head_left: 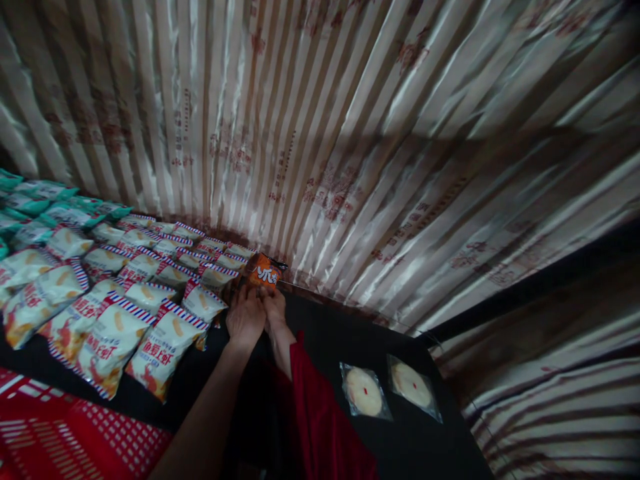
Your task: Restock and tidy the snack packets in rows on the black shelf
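Observation:
Both hands meet at the far side of the black table, at an orange snack bag (267, 272) with white lettering and a dark top edge. My left hand (246, 317) is closed at the bag's lower left, fingertips partly hidden. Beside it, my right hand (275, 308) is closed on the bag's lower edge, below a dark red sleeve. Just left of the hands stand rows of white snack bags (110, 343) with red and blue striped edges and red lettering.
Teal snack bags (73, 213) fill the far left. A red plastic basket (75, 433) is at the lower left. Two round, pale flat items in clear wrappers, one a wrapped disc (364, 392), lie right on the black table (320, 333). A pleated patterned curtain (320, 133) hangs behind.

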`<state>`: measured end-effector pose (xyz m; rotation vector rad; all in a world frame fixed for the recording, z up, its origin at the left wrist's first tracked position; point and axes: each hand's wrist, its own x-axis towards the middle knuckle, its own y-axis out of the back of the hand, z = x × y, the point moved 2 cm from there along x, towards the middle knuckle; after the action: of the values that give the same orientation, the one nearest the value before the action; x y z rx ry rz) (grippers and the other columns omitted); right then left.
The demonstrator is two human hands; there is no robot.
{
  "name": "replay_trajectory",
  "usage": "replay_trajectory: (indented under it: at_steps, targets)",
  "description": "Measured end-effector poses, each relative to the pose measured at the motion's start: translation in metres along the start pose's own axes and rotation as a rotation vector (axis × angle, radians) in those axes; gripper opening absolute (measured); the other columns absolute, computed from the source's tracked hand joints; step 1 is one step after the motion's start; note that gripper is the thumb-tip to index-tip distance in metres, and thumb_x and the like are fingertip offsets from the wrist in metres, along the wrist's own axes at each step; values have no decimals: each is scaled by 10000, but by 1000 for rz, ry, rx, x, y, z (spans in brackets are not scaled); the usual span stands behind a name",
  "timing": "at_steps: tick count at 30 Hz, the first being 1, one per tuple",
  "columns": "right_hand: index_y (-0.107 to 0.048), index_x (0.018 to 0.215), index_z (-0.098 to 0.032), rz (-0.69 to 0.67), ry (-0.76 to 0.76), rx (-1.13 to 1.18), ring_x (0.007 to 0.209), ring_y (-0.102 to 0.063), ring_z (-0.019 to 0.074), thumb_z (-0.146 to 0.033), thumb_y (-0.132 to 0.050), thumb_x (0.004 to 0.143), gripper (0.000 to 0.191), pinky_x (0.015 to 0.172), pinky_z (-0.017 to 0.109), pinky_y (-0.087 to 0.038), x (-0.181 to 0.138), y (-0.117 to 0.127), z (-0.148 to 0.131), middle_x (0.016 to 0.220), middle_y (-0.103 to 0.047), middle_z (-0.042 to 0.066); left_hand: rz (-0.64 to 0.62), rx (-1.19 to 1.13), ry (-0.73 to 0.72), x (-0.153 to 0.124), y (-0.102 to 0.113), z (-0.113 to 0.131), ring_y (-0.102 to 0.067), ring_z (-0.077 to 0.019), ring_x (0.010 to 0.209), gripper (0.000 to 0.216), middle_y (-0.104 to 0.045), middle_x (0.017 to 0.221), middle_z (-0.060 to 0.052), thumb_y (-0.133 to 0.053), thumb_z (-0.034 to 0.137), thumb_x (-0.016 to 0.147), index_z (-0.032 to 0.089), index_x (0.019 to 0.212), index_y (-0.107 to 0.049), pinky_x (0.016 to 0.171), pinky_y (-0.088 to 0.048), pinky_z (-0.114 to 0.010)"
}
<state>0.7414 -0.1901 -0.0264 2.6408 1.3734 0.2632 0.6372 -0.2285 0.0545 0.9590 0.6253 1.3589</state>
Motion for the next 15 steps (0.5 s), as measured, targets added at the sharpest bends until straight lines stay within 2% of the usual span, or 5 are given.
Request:
replay_trajectory:
  at_steps: [5,15]
  targets:
    - [-662,883,-222,25,-78,-45,744,-678,177,-381,-548,783,220,637,258,-511,3,-3,-4,764,-716,20,-32,6,14,1,1,-1,-446,-260,1298,376,-511,1378,-126,-401,176,912,111,1245,-561,1061,-374,-335]
    - [-672,919,-229,-19,-136,-193,827,-680,186,-400,-584,786,233,696,264,-509,1,2,-19,839,-727,28,-55,-50,10,6,-6,-4,-417,-245,1324,435,-483,1400,-152,-370,134,902,63,1319,-471,1104,-318,-334]
